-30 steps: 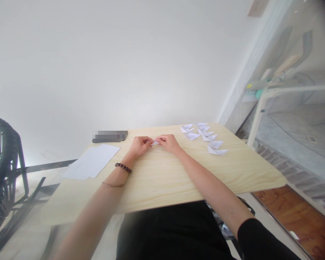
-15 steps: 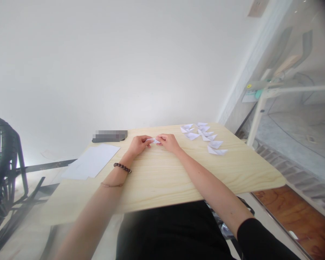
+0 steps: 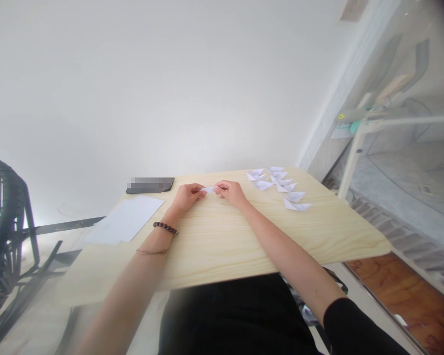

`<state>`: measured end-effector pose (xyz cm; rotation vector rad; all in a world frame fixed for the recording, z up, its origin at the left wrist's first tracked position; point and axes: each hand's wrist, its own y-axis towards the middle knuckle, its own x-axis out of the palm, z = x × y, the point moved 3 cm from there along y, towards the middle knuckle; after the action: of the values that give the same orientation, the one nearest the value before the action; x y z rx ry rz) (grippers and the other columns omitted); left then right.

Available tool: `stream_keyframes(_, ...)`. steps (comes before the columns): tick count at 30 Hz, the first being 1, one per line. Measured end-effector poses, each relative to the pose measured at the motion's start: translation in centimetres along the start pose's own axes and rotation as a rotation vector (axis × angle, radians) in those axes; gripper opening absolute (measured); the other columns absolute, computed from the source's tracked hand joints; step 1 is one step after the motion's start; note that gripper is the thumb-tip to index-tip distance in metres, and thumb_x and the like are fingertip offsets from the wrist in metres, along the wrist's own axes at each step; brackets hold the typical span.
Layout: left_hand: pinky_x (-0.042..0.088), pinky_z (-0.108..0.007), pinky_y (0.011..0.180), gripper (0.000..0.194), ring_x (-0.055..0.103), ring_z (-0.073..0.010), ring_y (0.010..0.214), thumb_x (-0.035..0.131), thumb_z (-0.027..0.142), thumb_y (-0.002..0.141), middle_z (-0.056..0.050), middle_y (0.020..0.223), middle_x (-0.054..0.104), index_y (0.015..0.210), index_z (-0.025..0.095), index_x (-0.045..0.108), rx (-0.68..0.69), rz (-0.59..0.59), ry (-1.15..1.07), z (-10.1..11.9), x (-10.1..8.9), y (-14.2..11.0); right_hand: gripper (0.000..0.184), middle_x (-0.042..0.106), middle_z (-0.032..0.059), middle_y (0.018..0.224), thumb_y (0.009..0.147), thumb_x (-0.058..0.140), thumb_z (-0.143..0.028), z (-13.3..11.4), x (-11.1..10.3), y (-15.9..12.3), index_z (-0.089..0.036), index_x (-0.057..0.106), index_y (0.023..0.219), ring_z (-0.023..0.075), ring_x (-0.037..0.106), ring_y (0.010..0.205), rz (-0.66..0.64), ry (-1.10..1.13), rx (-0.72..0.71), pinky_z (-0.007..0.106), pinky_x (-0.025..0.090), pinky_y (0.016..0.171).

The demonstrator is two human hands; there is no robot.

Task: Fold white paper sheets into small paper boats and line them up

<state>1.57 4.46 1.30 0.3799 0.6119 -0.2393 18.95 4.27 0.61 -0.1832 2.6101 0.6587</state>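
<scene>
A small piece of folded white paper (image 3: pixel 209 189) is stretched between my two hands above the middle of the table. My left hand (image 3: pixel 188 196) pinches its left end, with a dark bead bracelet and a thin cord on that wrist. At the other end, my right hand (image 3: pixel 232 193) holds the paper between thumb and fingers. The fingertips partly cover the paper, so its full shape is hidden. Several folded white paper boats (image 3: pixel 284 186) stand in a loose group to the right of my right hand.
White paper sheets (image 3: pixel 128 219) lie on the left of the wooden table (image 3: pixel 222 246). Behind them, near the wall, is a dark flat object (image 3: pixel 150 186), partly blurred out. A dark woven chair (image 3: pixel 7 212) stands at the left, and a pale metal frame (image 3: pixel 351 162) at the right.
My hands have drawn slightly apart, the left one shifting a little to the left. More of the folded paper shows between them, now as a flatter strip. The paper boats stay put.
</scene>
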Motion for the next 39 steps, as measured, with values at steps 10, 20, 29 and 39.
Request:
stream_keyframes(10, 0.038, -0.029, 0.085, 0.03, 0.052, -0.0174, 0.09, 0.04, 0.023, 0.075, -0.006, 0.094, 0.058, 0.089, 0.02, 0.065, 0.254, 0.035, 0.54, -0.2, 0.0, 0.1, 0.023, 0.059, 0.0034, 0.098, 0.077, 0.046, -0.017, -0.5, -0.2, -0.2, -0.022, 0.066, 0.088, 0.0153, 0.046, 0.094, -0.071, -0.582, -0.228, 0.028, 0.035, 0.086)
stream_keyframes(20, 0.04, -0.028, 0.079, 0.028, 0.053, -0.0191, 0.086, 0.039, 0.026, 0.076, -0.006, 0.093, 0.06, 0.088, 0.019, 0.064, 0.156, 0.04, 0.648, 0.6, 0.1, -0.1, 0.023, 0.058, 0.0062, 0.091, 0.078, 0.044, -0.018, -0.3, -0.1, -0.1, -0.017, 0.065, 0.088, 0.0148, 0.048, 0.089, -0.089, -0.603, -0.142, 0.025, 0.036, 0.081)
stream_keyframes(29, 0.04, -0.03, 0.074, 0.03, 0.052, -0.0224, 0.087, 0.041, 0.033, 0.077, -0.008, 0.09, 0.061, 0.078, 0.019, 0.067, 0.043, 0.107, 0.71, 1.2, -0.2, -0.3, 0.023, 0.057, 0.007, 0.09, 0.079, 0.046, -0.029, -0.4, -0.2, -0.1, -0.018, 0.066, 0.08, 0.0161, 0.047, 0.089, -0.048, -0.65, -0.032, 0.025, 0.035, 0.08)
stream_keyframes(39, 0.04, -0.028, 0.067, 0.023, 0.053, -0.0216, 0.083, 0.046, 0.034, 0.074, -0.007, 0.086, 0.061, 0.076, 0.021, 0.065, -0.044, 0.103, 0.715, 1.2, -0.1, 0.1, 0.026, 0.057, 0.008, 0.085, 0.08, 0.044, -0.033, -0.4, 0.1, -0.2, -0.02, 0.066, 0.08, 0.0188, 0.046, 0.085, -0.018, -0.755, 0.023, 0.027, 0.036, 0.073)
